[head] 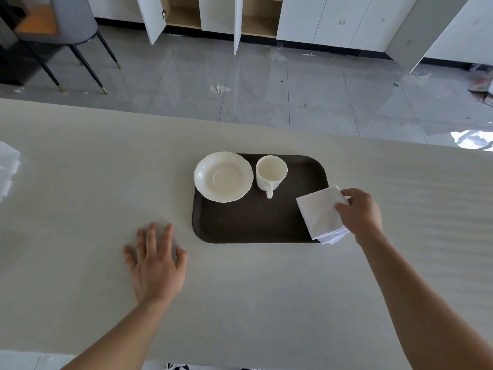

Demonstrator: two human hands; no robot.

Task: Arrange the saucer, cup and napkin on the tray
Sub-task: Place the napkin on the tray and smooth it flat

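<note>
A dark brown tray lies on the pale table. A cream saucer rests on its far left corner, slightly over the rim. Right of the saucer, an empty cream cup stands upright on the tray with its handle towards me. My right hand pinches a folded white napkin at its right edge; the napkin lies over the tray's right side and sticks out past the near right corner. My left hand rests flat on the table, fingers spread, left of the tray and holding nothing.
A stack of white paper sits at the table's far left edge. Beyond the table's far edge is a grey tiled floor with scraps, a grey chair at the back left and white cabinets with open doors.
</note>
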